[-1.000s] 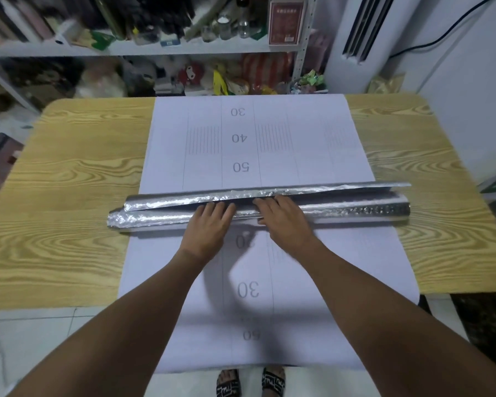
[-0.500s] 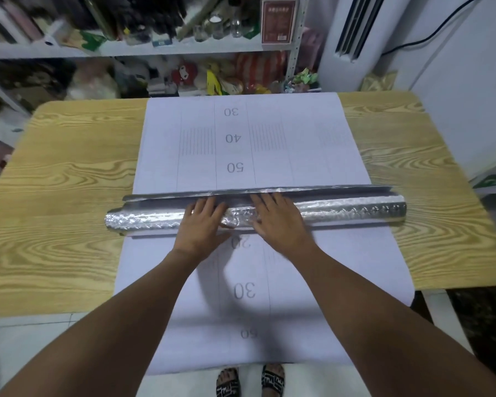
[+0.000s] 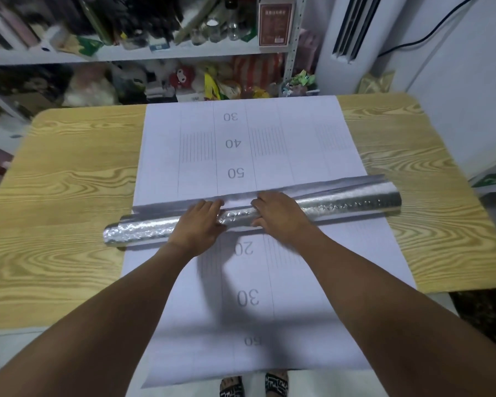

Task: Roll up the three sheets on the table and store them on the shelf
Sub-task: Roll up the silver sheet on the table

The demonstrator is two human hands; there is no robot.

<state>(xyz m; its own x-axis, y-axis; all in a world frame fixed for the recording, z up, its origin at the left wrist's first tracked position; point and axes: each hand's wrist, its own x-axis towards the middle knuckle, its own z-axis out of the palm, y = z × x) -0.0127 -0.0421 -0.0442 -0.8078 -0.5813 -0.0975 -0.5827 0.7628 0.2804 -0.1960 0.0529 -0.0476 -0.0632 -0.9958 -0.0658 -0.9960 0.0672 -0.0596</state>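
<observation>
Wood-grain yellow table (image 3: 69, 181) fills the left of the frame, and over it pokes the left end of the silver embossed foil roll (image 3: 238, 218), which lies crosswise on a large white paper sheet printed with grey numbers (image 3: 298, 144). The roll's long axis runs left to right across the middle of the frame, slightly slanted: its left end sits lower in the frame, its right end higher. Moving right, the left hand (image 3: 196, 224) rests on top of the roll with its fingers (image 3: 212, 204) laid fairly straight over the crest, pressing rather than clasping. Just beside it, the right hand (image 3: 282, 217) has its fingers bent over the top and the thumb at the near side, so it grips the tube. Both hands sit near the roll's middle, about equally close. Further right a loose foil flap (image 3: 341, 183) trails along the far side, not yet wound in, so rolling probably has to go on away from the person, towards the cluttered white shelf (image 3: 184, 53) at the upper edge.
</observation>
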